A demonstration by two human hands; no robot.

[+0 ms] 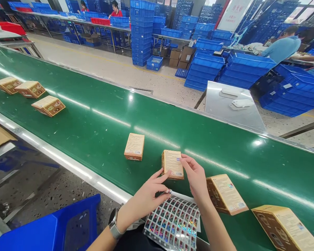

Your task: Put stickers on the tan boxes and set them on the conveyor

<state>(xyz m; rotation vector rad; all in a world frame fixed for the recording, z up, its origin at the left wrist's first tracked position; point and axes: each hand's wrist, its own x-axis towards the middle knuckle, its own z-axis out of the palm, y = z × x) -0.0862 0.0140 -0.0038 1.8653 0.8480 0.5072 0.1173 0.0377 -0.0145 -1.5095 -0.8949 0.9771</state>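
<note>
Green belt point(99, 129): both hands point(146, 197) point(196, 176) on box point(172, 164).

Far half of belt: the green surface point(99, 129) is left bare from mid-width to the far rail.
Near edge, middle: room is taken up by the left hand point(146, 197), the right hand point(196, 177) and the box point(173, 164) held between them.
Left of hands: a gap is kept before a lone box point(134, 146).
Right of hands: passage is blocked by two boxes point(226, 193).
Far left: three boxes point(48, 105) are clustered.
Below hands: a sticker sheet point(174, 223) is laid over the near rail.
</note>
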